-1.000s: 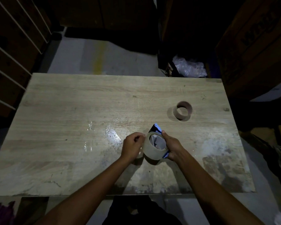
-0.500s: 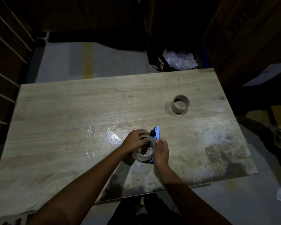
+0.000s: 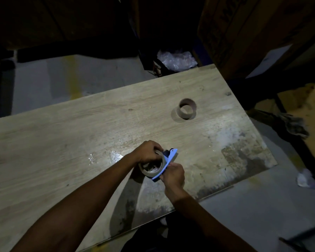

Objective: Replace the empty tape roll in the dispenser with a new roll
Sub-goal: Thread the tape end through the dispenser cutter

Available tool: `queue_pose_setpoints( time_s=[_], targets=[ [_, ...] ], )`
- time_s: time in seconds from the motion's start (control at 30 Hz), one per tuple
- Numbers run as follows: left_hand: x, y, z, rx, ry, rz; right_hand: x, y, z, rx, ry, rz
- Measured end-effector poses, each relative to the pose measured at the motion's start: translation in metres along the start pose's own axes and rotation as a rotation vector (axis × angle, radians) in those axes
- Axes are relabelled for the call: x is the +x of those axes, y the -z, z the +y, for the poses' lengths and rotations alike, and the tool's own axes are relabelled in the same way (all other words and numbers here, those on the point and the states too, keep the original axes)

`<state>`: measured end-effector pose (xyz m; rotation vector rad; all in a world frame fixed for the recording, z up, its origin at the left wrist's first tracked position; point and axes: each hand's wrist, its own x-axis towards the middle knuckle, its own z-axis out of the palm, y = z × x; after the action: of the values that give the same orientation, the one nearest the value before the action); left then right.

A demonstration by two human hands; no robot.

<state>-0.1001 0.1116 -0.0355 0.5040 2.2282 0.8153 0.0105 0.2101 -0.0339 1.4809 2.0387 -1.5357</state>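
Observation:
A clear new tape roll (image 3: 151, 170) sits against the blue tape dispenser (image 3: 168, 163) near the table's front edge. My left hand (image 3: 147, 151) grips the roll from its upper left side. My right hand (image 3: 172, 176) holds the dispenser at its lower right end. The roll lies pressed onto the dispenser's side; how far it sits on the hub is hidden. The empty brown cardboard core (image 3: 187, 108) stands alone on the wooden table (image 3: 62, 139), further back and to the right.
Large cardboard boxes (image 3: 244, 33) stand beyond the table's right corner. A bag of clear plastic wrap (image 3: 176, 60) lies behind the far edge. A rag (image 3: 295, 124) and white scrap (image 3: 306, 180) lie on the floor at right.
The view has tilted and shifted. My hands turned the dispenser and roll; the right hand slid down to the dispenser's lower end, the left hand closed over the roll's top.

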Motion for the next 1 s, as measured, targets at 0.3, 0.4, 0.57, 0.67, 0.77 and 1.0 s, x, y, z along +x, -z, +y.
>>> queue_pose_setpoints(
  time_s=[0.3,0.4,0.57,0.67,0.77,1.0],
  targets=[
    [-0.002,0.0,0.017,0.426,-0.133,0.002,-0.022,-0.009,-0.008,0.486,-0.242,-0.1],
    [-0.005,-0.005,0.02,0.627,-0.235,0.076,-0.033,-0.01,-0.015,0.534,-0.299,-0.154],
    [-0.009,-0.008,0.019,0.881,-0.318,0.122,-0.043,-0.014,-0.015,0.522,-0.348,-0.236],
    [-0.012,-0.011,0.019,0.89,-0.307,0.148,-0.043,-0.015,-0.007,0.46,-0.329,-0.271],
    [-0.013,-0.014,0.019,0.896,-0.305,0.162,-0.041,-0.01,-0.006,0.422,-0.311,-0.285],
    [-0.013,-0.016,0.019,0.848,-0.249,0.175,-0.036,0.011,-0.012,0.366,-0.28,-0.313]
  ],
)
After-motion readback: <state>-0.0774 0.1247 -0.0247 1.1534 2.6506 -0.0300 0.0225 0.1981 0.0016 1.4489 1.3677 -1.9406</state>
